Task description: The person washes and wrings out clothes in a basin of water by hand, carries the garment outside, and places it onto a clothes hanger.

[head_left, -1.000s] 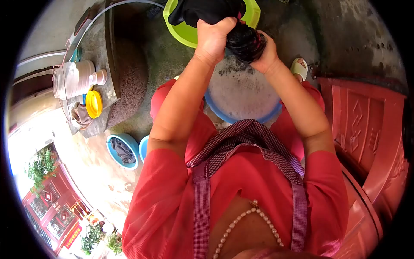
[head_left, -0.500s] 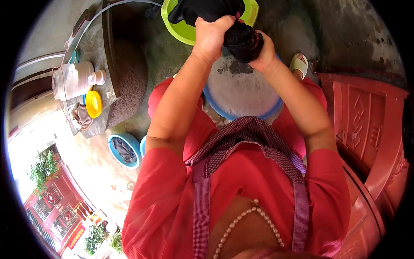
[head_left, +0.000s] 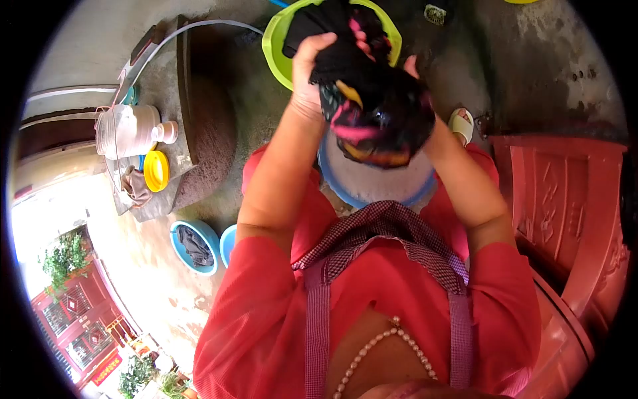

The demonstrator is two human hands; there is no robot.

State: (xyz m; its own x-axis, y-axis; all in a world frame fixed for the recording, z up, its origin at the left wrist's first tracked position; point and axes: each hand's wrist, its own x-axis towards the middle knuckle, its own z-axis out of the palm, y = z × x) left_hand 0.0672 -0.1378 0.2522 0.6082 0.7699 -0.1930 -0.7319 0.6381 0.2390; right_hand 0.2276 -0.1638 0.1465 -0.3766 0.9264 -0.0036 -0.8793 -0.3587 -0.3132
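Observation:
A wet-looking black garment point(head_left: 379, 120) with pink and yellow patches is bunched up between my hands. My left hand point(head_left: 310, 74) is closed on its left side, thumb pointing up. On the other side my right hand point(head_left: 413, 70) holds the bundle; the cloth covers most of its fingers. Part of the garment hangs over a lime-green basin point(head_left: 278, 63). Below the bundle stands a wide blue-rimmed tub point(head_left: 352, 179) with greyish, cloudy contents, between my knees.
Light-blue basins, one with dark cloth point(head_left: 195, 246), sit at the left. A stone ledge point(head_left: 174, 133) carries a white bucket point(head_left: 129, 131), a yellow lid point(head_left: 157, 171) and a hose point(head_left: 212, 24). A red carved panel point(head_left: 551, 193) stands on the right.
The bunched garment has come down toward me and spread out, now showing its pink and yellow pattern. My right hand has gone partly behind it. The view has shifted slightly.

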